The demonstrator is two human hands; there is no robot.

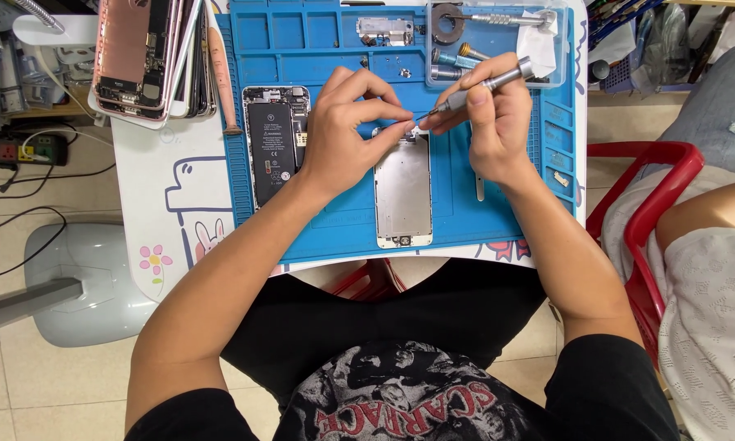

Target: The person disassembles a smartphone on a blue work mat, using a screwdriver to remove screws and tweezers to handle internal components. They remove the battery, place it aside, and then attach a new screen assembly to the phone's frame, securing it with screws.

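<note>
A phone screen panel [402,192] lies back side up, silver, in the middle of a blue work mat [343,220]. My left hand [347,135] pinches at the panel's top edge with its fingertips. My right hand [486,118] holds a slim grey screwdriver [490,84], its tip down at the same top edge, right by the left fingertips. An opened phone body [275,143] with a black battery lies on the mat just left of my left hand.
A stack of phone housings [142,57] sits at the table's back left. A clear tray [498,41] at the back right holds screwdriver bits and a round black part. A red stool [653,188] and another seated person [710,245] are at the right.
</note>
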